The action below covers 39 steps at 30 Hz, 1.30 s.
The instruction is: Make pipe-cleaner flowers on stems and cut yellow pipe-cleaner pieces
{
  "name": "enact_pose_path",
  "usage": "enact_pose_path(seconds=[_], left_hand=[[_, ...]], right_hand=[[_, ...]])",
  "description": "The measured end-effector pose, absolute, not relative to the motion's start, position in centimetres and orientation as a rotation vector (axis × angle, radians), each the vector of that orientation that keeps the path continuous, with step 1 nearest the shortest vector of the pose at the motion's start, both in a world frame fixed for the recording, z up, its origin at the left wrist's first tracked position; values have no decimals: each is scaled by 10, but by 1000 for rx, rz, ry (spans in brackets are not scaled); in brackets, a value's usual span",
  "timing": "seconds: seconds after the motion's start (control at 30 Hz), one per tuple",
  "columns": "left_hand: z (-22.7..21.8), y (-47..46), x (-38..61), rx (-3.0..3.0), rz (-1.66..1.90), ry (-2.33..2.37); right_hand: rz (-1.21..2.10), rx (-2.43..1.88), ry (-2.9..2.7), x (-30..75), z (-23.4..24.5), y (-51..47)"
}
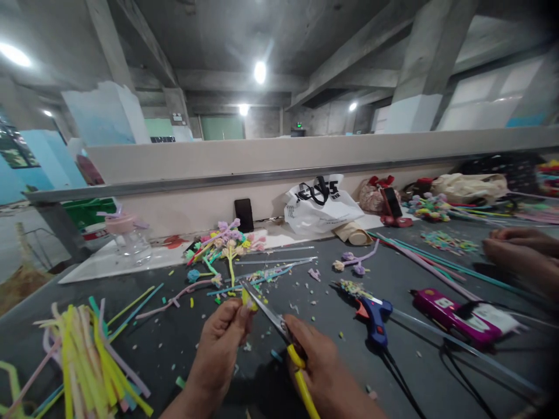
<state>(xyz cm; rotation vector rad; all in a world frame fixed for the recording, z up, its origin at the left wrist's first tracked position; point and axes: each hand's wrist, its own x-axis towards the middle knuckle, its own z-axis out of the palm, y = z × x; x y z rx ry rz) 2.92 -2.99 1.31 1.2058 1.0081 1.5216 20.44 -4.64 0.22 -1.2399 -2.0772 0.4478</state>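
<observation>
**Scissors [276, 319] at the edge of a small yellow piece [248, 301]**

The step in hand seemed to be trimming. The left hand [222, 337] pinched the yellow piece between thumb and fingers, and the right hand [314, 355] was wrapped around the yellow handles of the scissors, which pointed far and left. The piece stuck out at the far end of the left hand's pinch, with the 2 blades passing just to its right; whether an edge had bitten into it, I could not tell. The next move appeared to call for a steady pinch and a short, careful squeeze, since the fingertips were very near the steel.

Farther off lay a pile of colourful flower-like pieces [227, 244]. A bundle of strips [81, 355] lay near left, and 1 blue glue gun [376, 323] to the right.
</observation>
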Motion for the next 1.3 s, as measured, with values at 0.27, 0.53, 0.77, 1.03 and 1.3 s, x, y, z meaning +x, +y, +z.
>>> enact_pose_path(seconds=[0.27,0.53,0.77,1.03,1.3], left_hand=[[29,-27,7,2074,1562,1383],[18,-26,4,2567,1444,1451],[13,-27,12,2733,1441,1507],[13,-30,16,2772,1439,1543],[9,-30,15,2703,1407,1575]], right_hand=[[417,-1373,-1897,199,7,-42],[289,-1604,-1981,193,11,-46],[279,-1553,-1991,193,7,-48],[283,-1553,-1999,192,10,-47],[325,-1461,-1998,195,5,-47]])
